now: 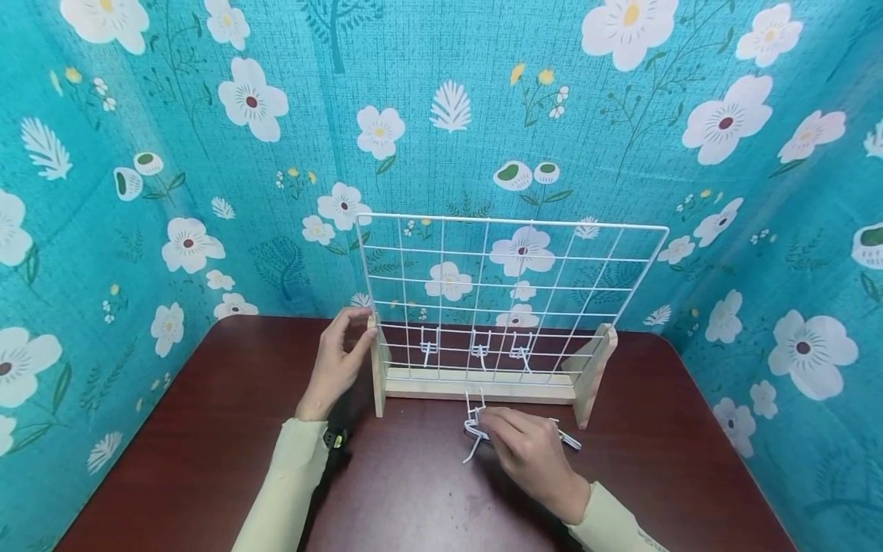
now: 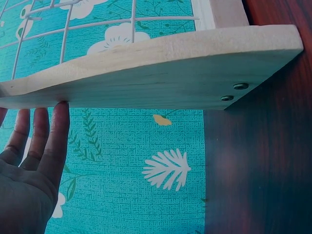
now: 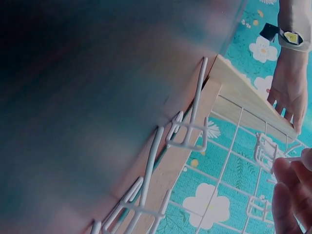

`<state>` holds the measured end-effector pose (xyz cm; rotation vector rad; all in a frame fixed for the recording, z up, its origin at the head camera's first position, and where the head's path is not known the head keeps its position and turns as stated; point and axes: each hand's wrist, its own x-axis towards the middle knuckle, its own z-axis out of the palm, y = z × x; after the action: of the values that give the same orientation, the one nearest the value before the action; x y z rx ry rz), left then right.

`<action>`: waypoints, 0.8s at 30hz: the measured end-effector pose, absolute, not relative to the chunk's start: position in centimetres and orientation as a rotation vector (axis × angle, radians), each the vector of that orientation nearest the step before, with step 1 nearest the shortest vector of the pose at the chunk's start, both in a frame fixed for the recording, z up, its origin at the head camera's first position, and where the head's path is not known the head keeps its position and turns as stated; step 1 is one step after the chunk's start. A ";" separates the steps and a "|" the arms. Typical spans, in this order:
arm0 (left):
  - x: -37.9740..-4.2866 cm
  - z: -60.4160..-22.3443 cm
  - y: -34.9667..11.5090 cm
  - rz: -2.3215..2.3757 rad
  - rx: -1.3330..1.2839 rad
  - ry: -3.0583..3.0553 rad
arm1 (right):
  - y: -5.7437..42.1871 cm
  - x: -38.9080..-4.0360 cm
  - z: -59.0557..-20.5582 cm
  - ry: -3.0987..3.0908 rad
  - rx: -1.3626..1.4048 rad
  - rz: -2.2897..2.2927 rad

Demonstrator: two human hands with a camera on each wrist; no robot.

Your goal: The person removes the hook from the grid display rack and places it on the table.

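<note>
1. I see smooth, coated-looking metal wire in the grid (image 1: 480,284) and hooks (image 3: 198,92).
2. The stand (image 2: 146,80) looks like matt wood; 2 screws (image 2: 241,86), dark metal.
3. My table (image 1: 414,483) looks glossy; the backdrop (image 1: 290,176), cloth.

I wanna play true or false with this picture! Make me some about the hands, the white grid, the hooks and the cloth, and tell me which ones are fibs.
1. The left hand touches the wooden stand. True.
2. The right hand holds nothing. False: it pinches a white wire hook.
3. Three hooks hang on the wire grid. True.
4. The wire grid is lying flat. False: it stands up in the wooden stand.
5. The blue cloth has flowers on it. True.
</note>
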<state>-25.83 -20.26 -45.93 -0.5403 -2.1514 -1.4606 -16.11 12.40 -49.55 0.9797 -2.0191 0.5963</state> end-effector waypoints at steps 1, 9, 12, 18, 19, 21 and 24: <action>-25.8 -45.9 -20.2 -1.462 -0.539 -2.152 | 12.3 -16.1 -49.6 -2.017 0.988 0.600; -25.8 -45.9 -20.1 -1.464 -0.535 -2.142 | 11.5 -15.9 -49.7 -2.021 1.017 0.606; -25.9 -45.9 -20.1 -1.459 -0.543 -2.134 | 11.3 -16.0 -49.7 -2.023 1.024 0.598; -25.9 -45.8 -20.1 -1.482 -0.551 -2.135 | 11.0 -16.1 -49.7 -2.037 1.039 0.574; -25.9 -45.8 -20.2 -1.484 -0.550 -2.135 | 11.0 -16.1 -49.7 -2.042 1.042 0.572; -25.9 -45.9 -20.2 -1.482 -0.546 -2.137 | 11.0 -16.1 -49.8 -2.054 1.047 0.571; -25.8 -45.9 -20.2 -1.485 -0.545 -2.141 | 10.8 -16.2 -49.9 -2.079 1.055 0.571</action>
<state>-25.83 -20.21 -45.95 -0.5448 -2.1407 -1.4847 -16.21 10.84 -49.89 1.0555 -2.0794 0.5706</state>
